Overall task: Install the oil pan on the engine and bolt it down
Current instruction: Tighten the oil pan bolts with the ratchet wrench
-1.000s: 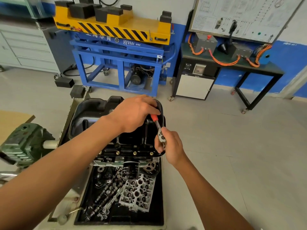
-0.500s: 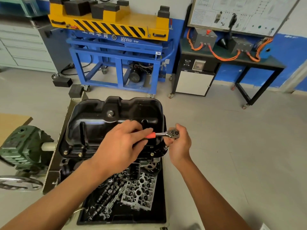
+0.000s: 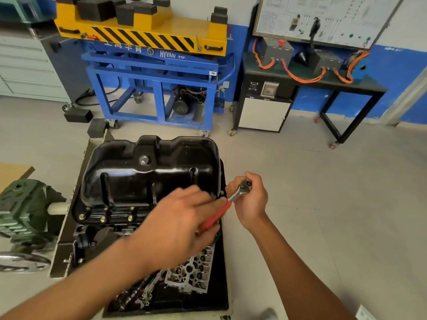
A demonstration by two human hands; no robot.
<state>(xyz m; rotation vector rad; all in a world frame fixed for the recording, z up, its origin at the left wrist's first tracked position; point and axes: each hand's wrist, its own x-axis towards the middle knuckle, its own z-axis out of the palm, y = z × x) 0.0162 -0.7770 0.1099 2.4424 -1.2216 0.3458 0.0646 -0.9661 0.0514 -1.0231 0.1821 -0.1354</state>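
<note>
A glossy black oil pan sits on top of the engine, with brass-coloured bolts along its near flange. A ratchet wrench with a red handle and a steel head lies over the pan's near right corner. My left hand grips the red handle. My right hand is closed around the ratchet's steel head at the right flange. The bolt or socket under the head is hidden by my fingers.
A black tray below the engine holds a cylinder head and camshafts. A green gearbox with a handwheel stands at left. Behind are a blue and yellow lift cart and a black bench with orange cables.
My left hand swung the red handle from the far side of the pan toward me and down. My right hand stayed on the ratchet head at the right corner.
</note>
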